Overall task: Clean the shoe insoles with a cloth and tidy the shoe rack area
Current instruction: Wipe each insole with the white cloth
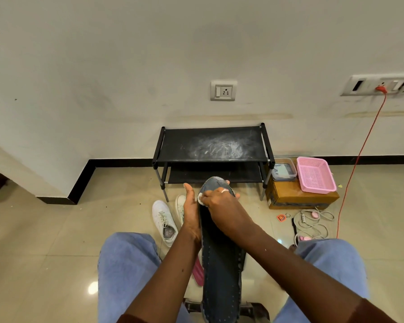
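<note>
Pink basket point(317, 159), clear tub point(284, 170) atop cardboard box point(289, 197)

bare floor point(44, 229) left, white sneakers point(163, 221) and cables point(313, 223) flanking knees

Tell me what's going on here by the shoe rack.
A seated person is cleaning a dark insole held out over their lap. The left hand grips the insole's far end, and the right hand presses a small white cloth against it there. Two white sneakers lie on the floor in front of the shoe rack, whose top shelf shows whitish smears. A pink basket sits on a cardboard box beside the rack.
</note>
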Tool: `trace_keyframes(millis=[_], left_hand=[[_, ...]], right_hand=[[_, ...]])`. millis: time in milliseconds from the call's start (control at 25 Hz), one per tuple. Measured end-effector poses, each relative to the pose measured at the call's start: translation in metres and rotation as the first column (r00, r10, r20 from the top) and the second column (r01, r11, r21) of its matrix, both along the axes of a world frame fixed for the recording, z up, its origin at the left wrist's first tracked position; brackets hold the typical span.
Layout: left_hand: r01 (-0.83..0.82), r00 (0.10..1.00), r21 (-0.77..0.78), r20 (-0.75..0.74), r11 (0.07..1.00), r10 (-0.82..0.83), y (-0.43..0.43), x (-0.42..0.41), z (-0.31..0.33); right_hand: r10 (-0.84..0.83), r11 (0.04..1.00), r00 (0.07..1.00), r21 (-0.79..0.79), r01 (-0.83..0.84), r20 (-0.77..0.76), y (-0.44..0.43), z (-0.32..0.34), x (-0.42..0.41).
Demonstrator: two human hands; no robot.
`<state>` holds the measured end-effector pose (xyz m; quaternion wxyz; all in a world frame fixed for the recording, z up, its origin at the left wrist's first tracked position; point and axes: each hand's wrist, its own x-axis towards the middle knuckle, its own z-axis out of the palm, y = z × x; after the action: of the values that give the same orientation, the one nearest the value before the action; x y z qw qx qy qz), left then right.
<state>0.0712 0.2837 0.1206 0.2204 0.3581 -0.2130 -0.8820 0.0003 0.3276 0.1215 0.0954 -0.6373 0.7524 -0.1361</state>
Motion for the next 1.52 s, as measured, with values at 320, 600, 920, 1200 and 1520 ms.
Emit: trace_keyframes(millis=[320,600,920,1200,1520], left_hand=[[-0.092,0.995,0.002,-0.029,0.996,0.092,0.001,0.000,-0.007],[-0.089,0.996,-0.010,-0.013,0.996,0.089,-0.006,0.003,-0.006],[-0.003,0.996,-0.054,0.094,0.999,0.008,0.012,0.004,-0.001],[-0.055,0.995,0.001,0.085,0.999,0.054,0.005,0.003,-0.016],[0.030,0.999,-0.103,0.027,0.994,-0.027,0.000,-0.008,-0.023]], right_hand=[[-0.013,0.998,0.999,-0.064,0.011,-0.031,-0.016,-0.005,-0.017],[0.103,0.995,0.993,0.007,-0.104,0.065,0.002,-0.002,-0.003],[-0.075,0.993,0.994,-0.093,0.067,-0.077,-0.014,-0.008,-0.027],[-0.323,0.939,0.929,-0.064,0.339,0.183,-0.018,-0.014,-0.039],[-0.520,0.836,0.792,-0.003,0.549,0.320,-0.002,-0.018,-0.041]])
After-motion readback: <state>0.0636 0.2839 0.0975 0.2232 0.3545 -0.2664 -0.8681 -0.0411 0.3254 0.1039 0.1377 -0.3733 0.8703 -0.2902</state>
